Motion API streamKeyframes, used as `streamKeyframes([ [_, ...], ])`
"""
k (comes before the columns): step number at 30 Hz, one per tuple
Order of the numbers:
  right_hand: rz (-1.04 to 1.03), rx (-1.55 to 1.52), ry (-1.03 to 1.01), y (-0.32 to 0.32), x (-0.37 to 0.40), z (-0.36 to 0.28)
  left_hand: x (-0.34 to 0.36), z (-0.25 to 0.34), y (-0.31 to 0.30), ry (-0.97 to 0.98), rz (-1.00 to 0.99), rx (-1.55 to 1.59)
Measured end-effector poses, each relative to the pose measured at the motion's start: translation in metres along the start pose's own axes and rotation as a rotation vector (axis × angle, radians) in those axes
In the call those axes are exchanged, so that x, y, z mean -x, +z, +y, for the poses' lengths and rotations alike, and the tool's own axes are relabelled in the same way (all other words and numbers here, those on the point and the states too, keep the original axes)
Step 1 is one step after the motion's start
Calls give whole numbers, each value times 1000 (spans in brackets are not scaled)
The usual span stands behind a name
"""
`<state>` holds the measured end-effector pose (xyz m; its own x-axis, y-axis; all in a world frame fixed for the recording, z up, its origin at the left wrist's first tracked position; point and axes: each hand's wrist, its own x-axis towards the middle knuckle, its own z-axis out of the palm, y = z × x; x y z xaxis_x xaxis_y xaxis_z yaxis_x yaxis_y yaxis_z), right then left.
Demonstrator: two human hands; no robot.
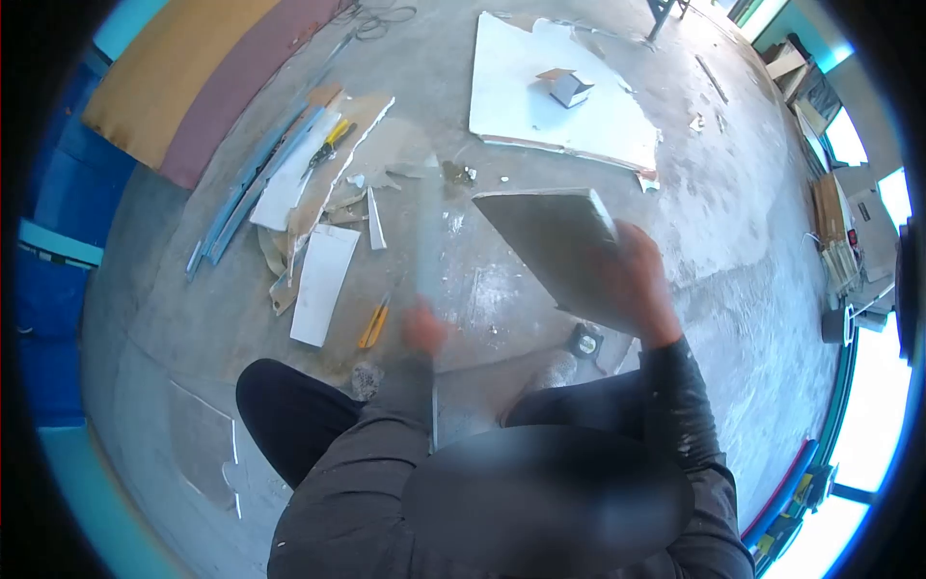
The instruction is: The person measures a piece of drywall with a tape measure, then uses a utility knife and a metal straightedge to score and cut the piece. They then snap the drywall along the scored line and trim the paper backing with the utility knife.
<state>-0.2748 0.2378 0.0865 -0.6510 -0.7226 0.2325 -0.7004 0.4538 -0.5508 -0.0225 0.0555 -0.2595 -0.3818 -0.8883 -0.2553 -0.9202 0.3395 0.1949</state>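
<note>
My right hand [644,285] is closed on the right edge of a piece of plasterboard [550,246], which is raised over the floor and tilted. My left hand [425,328], smeared by motion, is closed on a long pale strip [428,232] pointing away from me; its exact kind is blurred out. Left of that hand, a yellow utility knife [374,323] lies on the concrete. A tape measure [585,340] sits on the floor below the plasterboard. Beside the knife is a white plasterboard offcut [325,286].
Grey metal profiles [253,179], board scraps and yellow-handled snips [335,137] are piled at the left. Ahead lies a large broken plasterboard sheet [559,96] with a small box-like piece [571,90] on it. Another board piece [203,439] lies at lower left.
</note>
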Motion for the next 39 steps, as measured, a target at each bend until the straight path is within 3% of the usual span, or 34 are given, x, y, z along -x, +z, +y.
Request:
streamKeyframes([
  [2,9,-26,36,3,-2,3,-16,-36,-33,-9,39,19],
  [5,-17,-98,24,6,2,-1,-26,-43,-84,-153,39,-15],
  [7,-12,-71,-58,11,3,-1,-78,-45,-73,-60,-297,324],
  [9,-20,-17,-186,17,8,-2,-41,14,-133,-283,-571,1352],
  [11,-42,78,-355,25,15,-3,-13,59,-195,-174,-935,1681],
  [14,-126,226,-586,35,36,-20,7,85,-221,-32,-1069,1889],
  [15,-168,226,-581,42,43,-22,15,93,-216,-97,-798,1859],
  [18,-192,285,-658,42,60,-31,18,73,-198,-66,-664,1926],
  [22,-569,233,-421,22,74,-27,34,59,-185,36,-561,1880],
  [26,-99,-268,-186,-10,54,11,31,50,-164,54,-532,1840],
  [28,135,-209,-84,-42,50,18,19,39,-158,58,-555,1761],
  [30,346,-507,194,-59,46,8,4,29,-143,120,-585,1745],
  [35,432,-297,203,-62,31,7,3,35,-134,80,-647,1752],
  [39,217,-341,222,-43,19,16,-18,31,-110,45,-709,1764],
])
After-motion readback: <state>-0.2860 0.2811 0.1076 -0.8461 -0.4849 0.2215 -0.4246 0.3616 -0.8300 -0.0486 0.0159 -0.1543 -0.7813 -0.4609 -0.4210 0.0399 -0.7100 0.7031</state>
